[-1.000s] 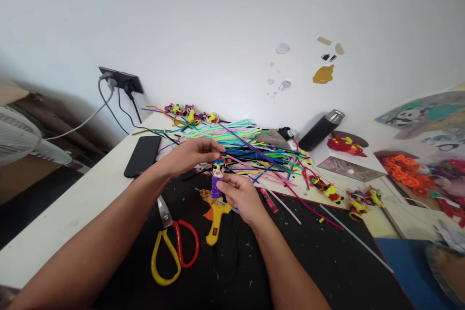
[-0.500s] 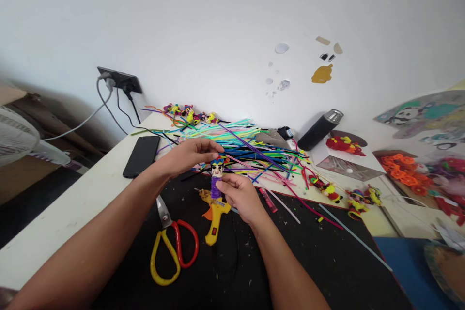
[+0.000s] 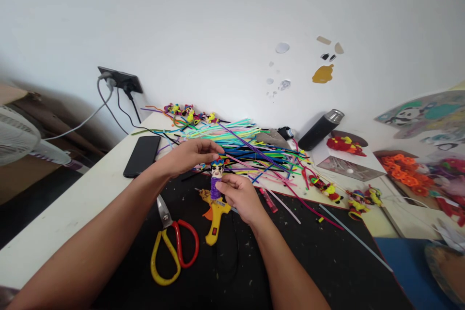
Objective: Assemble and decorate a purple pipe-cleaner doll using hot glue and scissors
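A small doll figure (image 3: 217, 174) with a painted face, blue headdress and purple wrapped body stands upright between my hands above the black mat (image 3: 319, 261). My right hand (image 3: 241, 198) pinches its purple body from the right. My left hand (image 3: 191, 155) is curled over its head, fingertips closed on the headdress. A long purple pipe cleaner (image 3: 247, 143) runs from the figure toward the pile behind it.
A yellow glue gun (image 3: 215, 213) and yellow-and-red scissors (image 3: 173, 247) lie just below my hands. A heap of coloured pipe cleaners (image 3: 250, 147), a black phone (image 3: 142, 155), a dark flask (image 3: 320, 130) and finished figures (image 3: 327, 189) sit behind and to the right. A fan (image 3: 18, 138) stands at left.
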